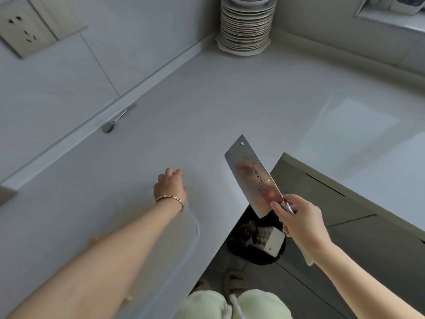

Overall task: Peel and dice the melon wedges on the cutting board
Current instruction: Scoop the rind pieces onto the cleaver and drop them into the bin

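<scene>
Cleaver [251,178]: one, gripped at handle by right hand [299,217], blade up.
Left hand [170,185]: fingers curled; grip unclear.
Melon bits [95,239]: two, small, well apart.
Plate stack [246,26]: one.

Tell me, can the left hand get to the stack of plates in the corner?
Probably, with a lean. Nothing blocks the way: only bare countertop lies between the left hand and the stack of plates, but the stack stands far back in the corner.
</scene>
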`<state>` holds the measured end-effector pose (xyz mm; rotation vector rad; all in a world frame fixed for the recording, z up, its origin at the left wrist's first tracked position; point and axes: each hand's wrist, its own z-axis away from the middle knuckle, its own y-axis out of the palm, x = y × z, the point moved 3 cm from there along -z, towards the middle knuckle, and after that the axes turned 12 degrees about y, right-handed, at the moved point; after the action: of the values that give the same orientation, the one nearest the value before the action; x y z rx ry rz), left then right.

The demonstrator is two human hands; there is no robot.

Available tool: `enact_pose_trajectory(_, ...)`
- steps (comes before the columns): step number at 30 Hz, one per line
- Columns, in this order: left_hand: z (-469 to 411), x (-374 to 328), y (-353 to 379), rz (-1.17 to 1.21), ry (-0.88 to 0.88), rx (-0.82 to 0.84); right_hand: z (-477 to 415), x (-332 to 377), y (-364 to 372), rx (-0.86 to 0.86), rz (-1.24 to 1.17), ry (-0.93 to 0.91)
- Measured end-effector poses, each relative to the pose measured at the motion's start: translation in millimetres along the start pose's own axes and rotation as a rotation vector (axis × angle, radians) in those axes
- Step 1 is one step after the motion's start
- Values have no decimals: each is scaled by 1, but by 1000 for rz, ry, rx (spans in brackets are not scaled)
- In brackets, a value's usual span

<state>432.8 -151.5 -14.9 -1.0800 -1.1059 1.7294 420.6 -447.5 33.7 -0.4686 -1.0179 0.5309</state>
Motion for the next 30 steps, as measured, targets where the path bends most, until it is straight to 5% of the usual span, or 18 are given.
enact_pose_trajectory(8,-27,39,11,-54,54,280,6,20,35,56,-22,-10)
enact_pose_trajectory(19,-44,52,17,-67,-98,143,-4,-1,18,-23,-65,73)
enact_pose_trajectory(25,-49,49,20,-231,-113,179,-7,-13,12,-33,-80,94)
enact_pose_trajectory(30,-41,35,16,-137,-37,115,-14,-20,3,-29,-85,107)
